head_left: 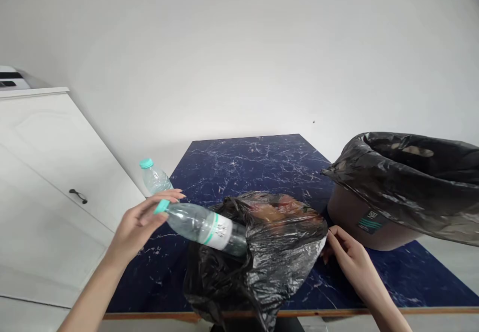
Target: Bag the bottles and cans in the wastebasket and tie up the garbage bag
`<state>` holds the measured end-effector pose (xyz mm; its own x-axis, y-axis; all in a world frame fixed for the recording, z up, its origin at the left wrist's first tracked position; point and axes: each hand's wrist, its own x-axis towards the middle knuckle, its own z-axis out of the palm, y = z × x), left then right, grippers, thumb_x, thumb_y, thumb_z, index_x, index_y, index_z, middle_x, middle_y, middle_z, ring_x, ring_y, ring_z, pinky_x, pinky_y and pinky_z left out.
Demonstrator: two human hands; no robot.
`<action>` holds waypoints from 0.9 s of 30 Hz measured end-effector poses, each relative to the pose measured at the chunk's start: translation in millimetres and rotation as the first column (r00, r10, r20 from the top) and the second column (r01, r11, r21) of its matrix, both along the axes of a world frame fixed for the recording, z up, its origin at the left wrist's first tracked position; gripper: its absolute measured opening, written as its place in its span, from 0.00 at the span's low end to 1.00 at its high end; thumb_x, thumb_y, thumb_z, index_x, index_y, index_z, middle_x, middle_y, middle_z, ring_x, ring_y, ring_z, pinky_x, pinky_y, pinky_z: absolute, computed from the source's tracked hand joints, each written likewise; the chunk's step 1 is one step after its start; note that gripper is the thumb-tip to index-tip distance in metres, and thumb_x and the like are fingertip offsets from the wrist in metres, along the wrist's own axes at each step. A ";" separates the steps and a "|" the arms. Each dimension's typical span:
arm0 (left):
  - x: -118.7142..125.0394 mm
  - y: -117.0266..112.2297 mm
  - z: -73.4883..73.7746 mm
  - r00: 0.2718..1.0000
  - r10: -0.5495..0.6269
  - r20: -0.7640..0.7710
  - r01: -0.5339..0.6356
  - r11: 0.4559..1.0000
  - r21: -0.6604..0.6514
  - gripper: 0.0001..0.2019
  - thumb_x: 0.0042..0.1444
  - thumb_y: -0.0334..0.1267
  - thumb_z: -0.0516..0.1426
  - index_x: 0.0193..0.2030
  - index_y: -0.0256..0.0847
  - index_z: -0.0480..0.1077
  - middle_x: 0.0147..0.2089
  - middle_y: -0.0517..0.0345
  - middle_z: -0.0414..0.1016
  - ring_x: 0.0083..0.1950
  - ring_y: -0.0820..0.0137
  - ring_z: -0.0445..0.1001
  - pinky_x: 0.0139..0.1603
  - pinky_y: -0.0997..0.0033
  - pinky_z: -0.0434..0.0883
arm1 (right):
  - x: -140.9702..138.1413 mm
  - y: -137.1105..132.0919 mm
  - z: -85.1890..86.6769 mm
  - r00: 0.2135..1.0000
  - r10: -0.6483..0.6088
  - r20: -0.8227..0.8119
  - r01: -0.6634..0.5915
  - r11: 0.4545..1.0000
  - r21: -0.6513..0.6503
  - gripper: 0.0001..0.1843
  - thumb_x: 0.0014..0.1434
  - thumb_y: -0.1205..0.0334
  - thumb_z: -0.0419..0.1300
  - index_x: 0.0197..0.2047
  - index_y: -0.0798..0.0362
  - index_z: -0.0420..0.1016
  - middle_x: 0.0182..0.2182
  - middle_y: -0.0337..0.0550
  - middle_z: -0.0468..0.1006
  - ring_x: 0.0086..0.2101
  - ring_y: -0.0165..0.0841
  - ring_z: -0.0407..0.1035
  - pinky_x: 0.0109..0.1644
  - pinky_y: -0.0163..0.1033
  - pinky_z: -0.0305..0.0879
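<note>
A clear plastic bottle [204,227] with a teal cap lies tilted, its base inside the mouth of a black plastic bag [262,252] on the dark blue marbled table [247,165]. My left hand [140,222] holds this bottle at its capped neck, fingers curled round it. A second clear bottle [154,176] with a teal cap shows just behind that hand; whether the hand also holds it is unclear. My right hand [346,252] pinches the bag's right edge. Something orange-brown shows through the bag's top.
A bin lined with a black bag [404,182] stands at the right of the table. A white cabinet [45,172] with a dark handle is at the left. A plain white wall is behind. The table's wooden front edge [337,313] runs below the bag.
</note>
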<state>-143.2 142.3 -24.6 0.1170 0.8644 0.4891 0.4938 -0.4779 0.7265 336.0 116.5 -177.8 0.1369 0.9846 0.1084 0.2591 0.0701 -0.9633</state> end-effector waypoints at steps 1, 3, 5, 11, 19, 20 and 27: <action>-3.3 -0.8 -0.6 0.990 0.051 0.132 -0.053 0.998 0.013 0.16 0.62 0.59 0.68 0.46 0.52 0.84 0.52 0.47 0.88 0.61 0.41 0.83 0.57 0.37 0.84 | -0.2 0.0 0.5 1.000 0.002 0.000 -0.002 1.000 0.005 0.30 0.69 0.29 0.58 0.30 0.46 0.70 0.23 0.39 0.76 0.26 0.37 0.72 0.33 0.39 0.68; -6.1 -3.0 1.6 0.936 0.124 0.330 -0.151 0.987 0.058 0.18 0.60 0.61 0.69 0.47 0.52 0.83 0.49 0.50 0.88 0.56 0.42 0.86 0.57 0.33 0.84 | -0.9 -0.3 1.6 1.000 0.000 -0.006 0.000 1.000 0.009 0.30 0.68 0.29 0.58 0.30 0.46 0.70 0.24 0.39 0.76 0.26 0.37 0.72 0.33 0.39 0.69; -2.9 -5.5 9.8 0.876 0.185 0.446 -0.264 0.957 0.121 0.20 0.62 0.64 0.66 0.47 0.51 0.81 0.48 0.53 0.87 0.54 0.47 0.86 0.63 0.31 0.80 | -1.7 -0.6 2.5 1.000 -0.009 -0.019 0.009 1.000 0.007 0.30 0.68 0.28 0.58 0.31 0.46 0.71 0.23 0.39 0.76 0.25 0.37 0.72 0.33 0.39 0.69; 24.6 -8.6 39.2 0.833 0.247 0.494 -0.436 0.843 0.315 0.16 0.67 0.57 0.66 0.48 0.49 0.77 0.45 0.57 0.85 0.51 0.55 0.87 0.71 0.34 0.75 | -1.7 -0.8 0.8 0.999 -0.032 -0.030 0.032 0.999 0.002 0.31 0.68 0.27 0.58 0.31 0.46 0.71 0.22 0.38 0.75 0.25 0.37 0.72 0.33 0.39 0.68; 42.3 21.6 28.3 0.948 0.311 0.072 -0.319 0.904 0.284 0.18 0.69 0.53 0.64 0.56 0.43 0.77 0.51 0.50 0.88 0.59 0.56 0.85 0.67 0.49 0.79 | 3.1 -1.3 -6.7 1.000 -0.015 -0.027 0.015 1.000 -0.012 0.29 0.70 0.30 0.58 0.31 0.46 0.70 0.23 0.38 0.74 0.26 0.37 0.72 0.34 0.39 0.67; 42.7 27.7 26.9 0.951 0.304 0.062 -0.309 0.910 0.277 0.18 0.69 0.54 0.64 0.55 0.44 0.77 0.52 0.51 0.88 0.59 0.56 0.85 0.66 0.51 0.79 | 3.6 -1.4 -7.5 1.000 -0.012 -0.028 0.012 1.000 -0.015 0.29 0.70 0.31 0.58 0.31 0.47 0.70 0.24 0.38 0.75 0.26 0.37 0.72 0.34 0.39 0.67; 34.4 59.2 15.6 0.948 0.320 -0.010 -0.304 0.910 0.281 0.21 0.69 0.58 0.63 0.57 0.45 0.76 0.55 0.49 0.87 0.61 0.55 0.85 0.66 0.51 0.79 | 4.7 -1.5 -10.4 1.000 -0.009 -0.010 0.008 1.000 -0.023 0.28 0.71 0.32 0.57 0.31 0.46 0.70 0.24 0.37 0.74 0.27 0.37 0.72 0.35 0.39 0.66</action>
